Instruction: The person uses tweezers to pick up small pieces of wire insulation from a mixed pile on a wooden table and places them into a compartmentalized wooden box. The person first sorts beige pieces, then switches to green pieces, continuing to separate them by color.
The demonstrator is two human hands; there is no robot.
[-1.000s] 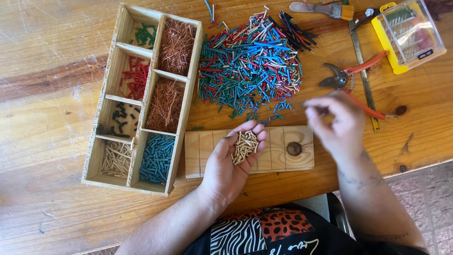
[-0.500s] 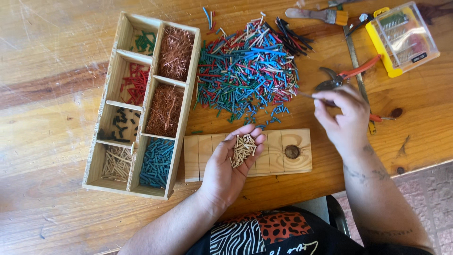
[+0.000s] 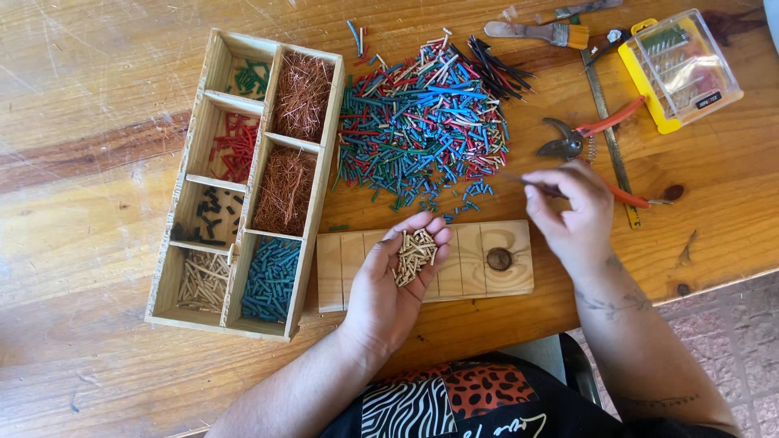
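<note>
On the bench (image 3: 97, 97), a wooden tray (image 3: 243, 186) holds sorted wire bits. The left hand (image 3: 398, 284) lies cupped open, cradling pale sticks (image 3: 414, 255) over a wooden block (image 3: 487, 259); the right hand (image 3: 572, 215) pinches a thin tool (image 3: 519, 178) beside the coloured pile (image 3: 422, 122).

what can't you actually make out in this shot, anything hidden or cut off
Head view only:
- What the right hand pinches: thin, blurred, partly behind its fingers.
- Wooden block: its middle is covered by the left hand cupping tan pieces.
- Yellow case: contents too small behind the clear lid.
- Flat tool: cut off by the top edge.
</note>
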